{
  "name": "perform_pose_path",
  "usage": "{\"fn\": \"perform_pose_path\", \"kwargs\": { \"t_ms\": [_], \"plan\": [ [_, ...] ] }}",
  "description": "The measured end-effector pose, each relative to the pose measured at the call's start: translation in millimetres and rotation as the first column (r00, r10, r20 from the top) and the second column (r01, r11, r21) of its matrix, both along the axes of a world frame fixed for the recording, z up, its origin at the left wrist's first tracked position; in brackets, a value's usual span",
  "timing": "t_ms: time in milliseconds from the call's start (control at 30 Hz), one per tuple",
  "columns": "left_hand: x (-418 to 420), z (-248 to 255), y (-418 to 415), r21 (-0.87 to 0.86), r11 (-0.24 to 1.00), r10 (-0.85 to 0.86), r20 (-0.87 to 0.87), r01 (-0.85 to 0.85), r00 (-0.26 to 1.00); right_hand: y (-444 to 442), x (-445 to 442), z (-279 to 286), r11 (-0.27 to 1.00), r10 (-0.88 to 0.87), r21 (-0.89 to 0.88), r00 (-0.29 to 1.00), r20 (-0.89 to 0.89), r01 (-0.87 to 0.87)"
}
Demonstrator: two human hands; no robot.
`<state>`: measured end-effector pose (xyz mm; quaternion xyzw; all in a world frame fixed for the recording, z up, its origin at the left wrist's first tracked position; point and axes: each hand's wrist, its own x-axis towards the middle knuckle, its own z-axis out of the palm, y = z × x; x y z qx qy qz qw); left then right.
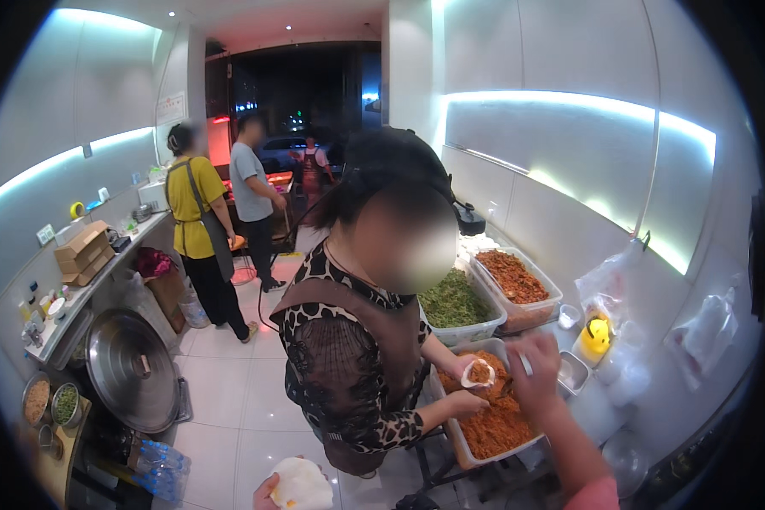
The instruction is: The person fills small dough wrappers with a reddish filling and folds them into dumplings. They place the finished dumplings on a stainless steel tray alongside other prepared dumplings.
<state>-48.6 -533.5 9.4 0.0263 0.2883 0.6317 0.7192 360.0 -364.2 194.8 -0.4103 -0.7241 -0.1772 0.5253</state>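
Observation:
In my left hand point(266, 492), at the bottom of the view, rests a flat white dough round point(303, 484) with a few orange specks. My right hand point(537, 366), blurred, is raised over the right side of a plastic tub of orange-red filling point(491, 430). Its fingers curl around a thin pale utensil point(526, 364), whose lower end I cannot make out clearly. Opposite, a co-worker's hand point(462, 366) holds a dough wrapper point(478, 375) with filling in it. The co-worker's other hand point(466, 404) is just above the filling.
A tub of green filling point(456, 299) and a tub of reddish chopped filling point(513, 277) stand behind. A metal container point(574, 373) and yellow container point(594, 338) sit right. A large metal lid point(131, 370) leans left. A co-worker point(357, 331) stands close; others are farther back.

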Motion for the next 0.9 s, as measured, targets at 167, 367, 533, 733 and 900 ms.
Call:
{"fn": "perform_pose_path", "kwargs": {
  "t_ms": [167, 367, 533, 733, 900],
  "plan": [
    [-10.0, -8.0, -12.3, 0.028, 0.999, 0.036, 0.060, -0.037, 0.998, 55.2, -67.1, 107.2, 0.963, -0.015, 0.266, 0.975, 0.222, -0.046],
    [-39.5, -51.4, -22.6, 0.232, 0.973, -0.070, 0.328, -0.008, 0.942, 118.8, -107.3, 146.9, 0.879, -0.102, 0.468, 0.924, 0.368, -0.089],
    [-50.8, -60.3, -24.6, 0.129, 0.991, -0.012, -0.219, 0.041, 0.976, 144.3, -115.7, 155.5, 0.879, -0.226, 0.476, 0.868, 0.442, -0.014],
    [-42.9, -37.5, -17.9, -0.013, 0.993, 0.114, 0.170, -0.113, 0.979, 161.5, -116.4, 159.2, 0.834, -0.337, 0.550, 0.823, 0.456, 0.037],
    [-38.9, -29.5, -12.7, -0.011, 0.992, 0.130, 0.144, -0.129, 0.981, 161.9, -118.0, 162.7, 0.822, -0.372, 0.568, 0.798, 0.474, 0.046]
  ]
}}
